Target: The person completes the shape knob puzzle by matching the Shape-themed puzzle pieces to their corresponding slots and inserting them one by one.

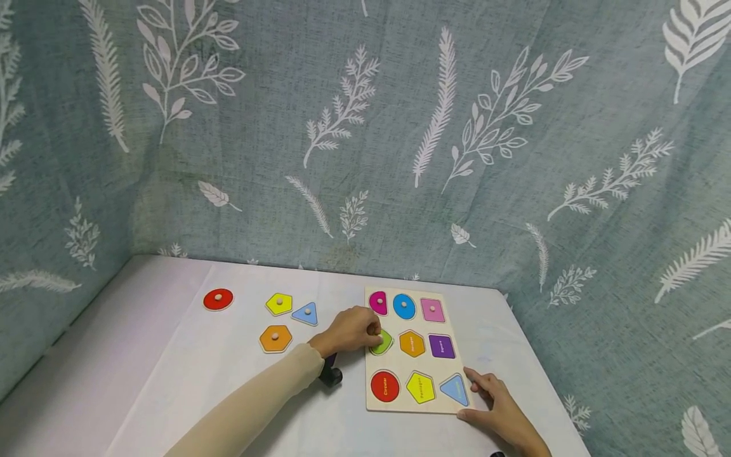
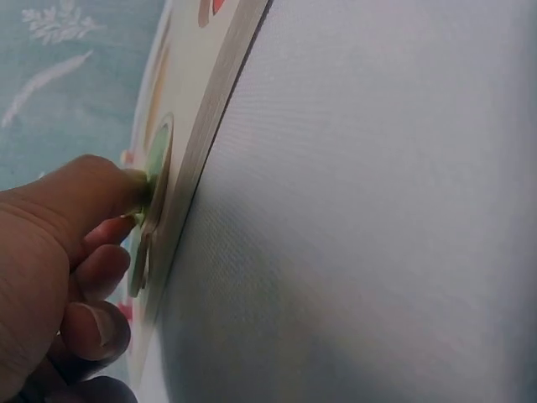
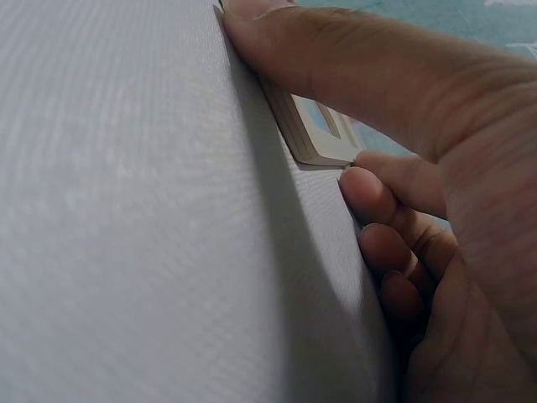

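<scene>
Pinching one green piece (image 1: pixel 385 343): left hand (image 1: pixel 352 328); right hand (image 1: pixel 498 408) wide; four loose pieces (image 1: pixel 278 343).

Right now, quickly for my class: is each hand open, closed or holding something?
Left hand: closed, pinching the green piece.
Right hand: holding the puzzle board at its near right corner.

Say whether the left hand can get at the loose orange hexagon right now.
Probably not this instant: the left hand pinches the green piece at the board. Otherwise the way looks free; the loose orange hexagon lies uncovered on the table.
</scene>
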